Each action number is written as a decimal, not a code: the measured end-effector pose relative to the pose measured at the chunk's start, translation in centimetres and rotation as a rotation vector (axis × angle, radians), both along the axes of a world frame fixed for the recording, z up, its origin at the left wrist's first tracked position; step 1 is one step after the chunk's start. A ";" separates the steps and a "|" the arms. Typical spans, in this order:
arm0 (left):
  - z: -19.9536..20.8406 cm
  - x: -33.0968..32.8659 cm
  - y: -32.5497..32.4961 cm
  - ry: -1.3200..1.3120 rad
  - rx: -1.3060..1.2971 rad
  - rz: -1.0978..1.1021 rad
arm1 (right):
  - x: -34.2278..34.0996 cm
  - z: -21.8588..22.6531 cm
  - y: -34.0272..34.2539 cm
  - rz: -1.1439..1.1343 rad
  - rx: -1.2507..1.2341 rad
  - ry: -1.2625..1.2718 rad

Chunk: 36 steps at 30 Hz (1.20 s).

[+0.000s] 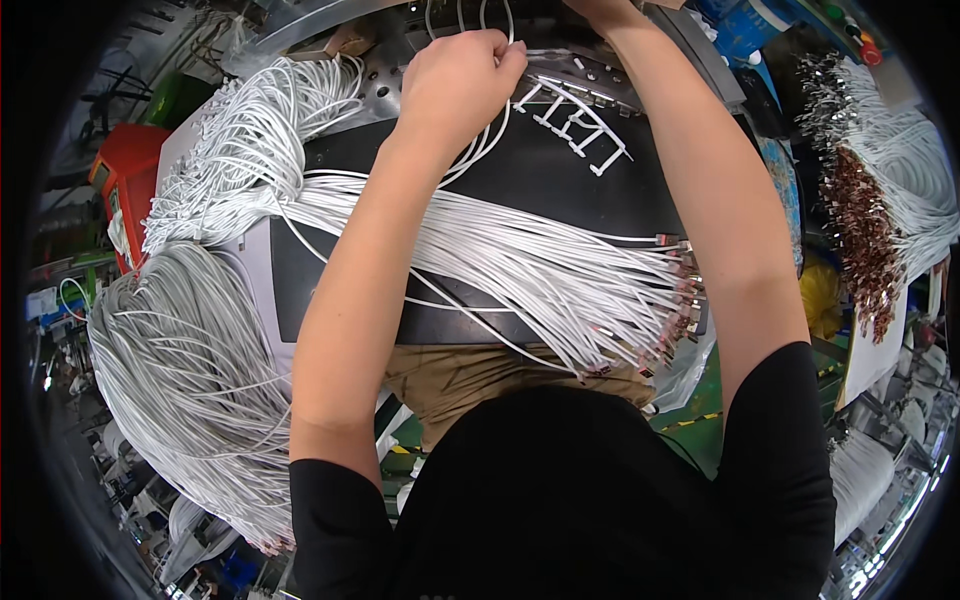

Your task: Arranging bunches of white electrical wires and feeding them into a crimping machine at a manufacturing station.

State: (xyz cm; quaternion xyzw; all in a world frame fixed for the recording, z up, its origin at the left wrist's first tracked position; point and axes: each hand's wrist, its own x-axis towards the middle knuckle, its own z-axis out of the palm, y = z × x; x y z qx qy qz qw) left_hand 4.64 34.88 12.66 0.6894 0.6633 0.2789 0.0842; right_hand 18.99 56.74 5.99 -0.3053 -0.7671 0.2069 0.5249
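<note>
While your left hand [465, 75] is closed around some looping white cables [511, 22] at the far side, your right hand [600, 9] is farther right and mostly cut off, so can't tell its grip. Big connector-tipped cable bundle [520, 245] lies nearer you, across the black work surface [570, 195].

Taken from the head, looking steeply down through a fisheye lens.
Worn at the left of a side-by-side pair; nearest to the black shirt [580, 490] at six o'clock, farther from the left hand [460, 80] at twelve; wide enough to include the grey cable bundle [190, 365] between eight and nine and the white bundle [915, 170] between two and three.
</note>
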 end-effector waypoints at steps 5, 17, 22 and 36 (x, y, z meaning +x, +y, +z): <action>0.3 0.3 0.4 0.060 -0.011 0.039 | 0.0 0.1 0.3 -0.002 0.010 0.002; -0.5 2.9 4.7 0.323 0.205 0.183 | -0.6 -0.2 0.6 0.001 0.022 -0.001; -2.8 1.0 7.4 0.272 0.227 0.148 | -1.0 -0.5 1.2 -0.006 0.040 -0.006; -2.2 1.4 7.7 0.147 0.335 0.229 | -1.1 -1.7 1.8 0.335 -0.193 0.298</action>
